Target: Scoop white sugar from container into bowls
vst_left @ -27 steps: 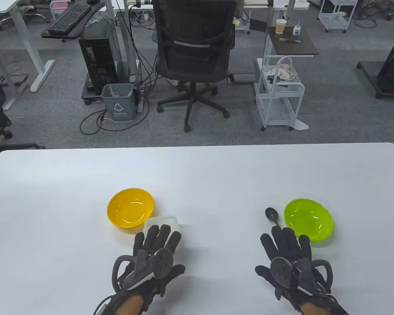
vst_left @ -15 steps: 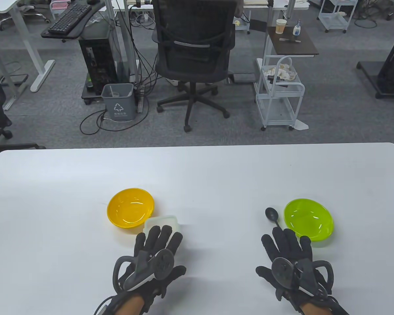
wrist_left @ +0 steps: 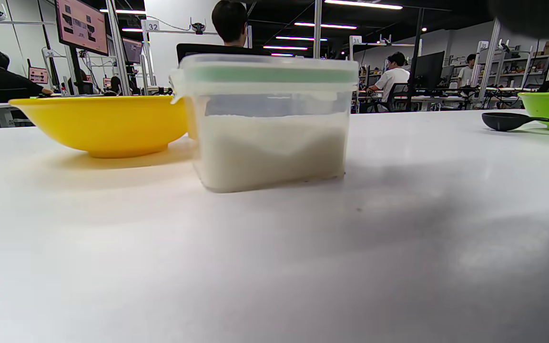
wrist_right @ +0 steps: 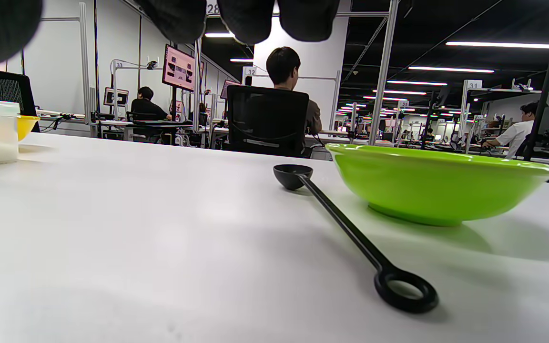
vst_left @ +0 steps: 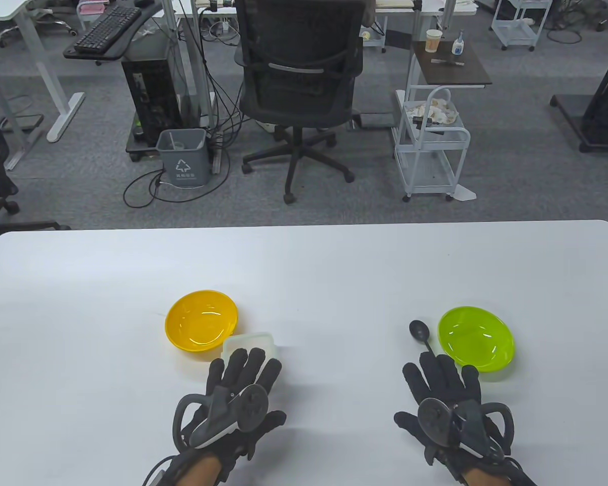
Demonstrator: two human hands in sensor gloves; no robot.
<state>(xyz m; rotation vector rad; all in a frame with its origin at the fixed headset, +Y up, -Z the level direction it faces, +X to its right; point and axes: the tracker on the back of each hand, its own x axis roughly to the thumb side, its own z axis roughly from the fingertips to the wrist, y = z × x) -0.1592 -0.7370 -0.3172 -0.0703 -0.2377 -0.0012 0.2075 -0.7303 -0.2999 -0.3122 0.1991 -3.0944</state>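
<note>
both hands lie flat on the white table point(vst_left: 334, 273), palms down, fingers stretched out, holding nothing. the left hand point(vst_left: 233, 400) sits just in front of the sugar tub point(vst_left: 251, 344); from above its fingertips cover the tub's near edge, but the left wrist view shows a strip of bare table before the tub, so whether they touch it i cannot tell. the tub stands upright with its lid point(wrist_left: 267, 71) still on, a green seal showing under the rim, and the white sugar point(wrist_left: 269, 152) fills roughly the lower half. the yellow bowl point(vst_left: 201, 319) is right beside the tub, seemingly touching it at the back left, and looks empty.

the right hand point(vst_left: 448, 405) rests over the near end of the black spoon point(vst_left: 421, 334). in the right wrist view the spoon lies flat on the table, its ring end point(wrist_right: 405, 290) free and ungripped, the fingers hanging above it. the spoon's bowl lies just beside the green bowl point(vst_left: 476, 338), which also looks empty.

to my eye nothing has started yet: this is the ready stance before the first step. the next move calls for the lid to come off, most likely the left hand steadying the tub, and for the right hand to pick up the thin spoon handle, which lies flat and will need a fingertip pinch. the tub is light and could slide into the yellow bowl if pushed.
</note>
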